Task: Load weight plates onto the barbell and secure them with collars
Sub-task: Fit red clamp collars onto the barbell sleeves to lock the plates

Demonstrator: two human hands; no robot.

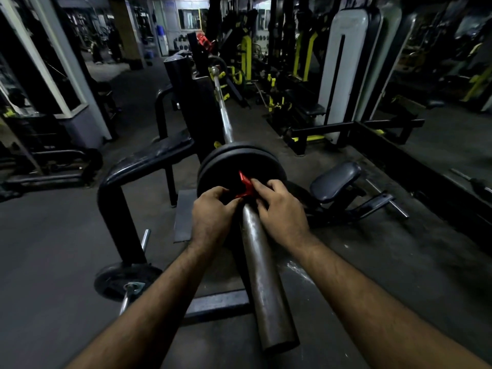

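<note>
A steel barbell (266,283) runs from the bottom centre away to a rack. Two black weight plates (234,162) sit on its near sleeve, side by side. Pressed against the outer plate is a red collar (244,185), around the sleeve. My left hand (211,213) grips the collar from the left and my right hand (279,209) grips it from the right, fingers pinching its red tabs. Most of the collar is hidden under my fingers. Another red collar (203,41) shows at the far end of the bar.
A black bench frame (119,198) stands to the left of the plates. A small plate on a short bar (125,279) lies on the floor at lower left. A padded seat (335,181) sits to the right. Machines with yellow parts (247,59) fill the back.
</note>
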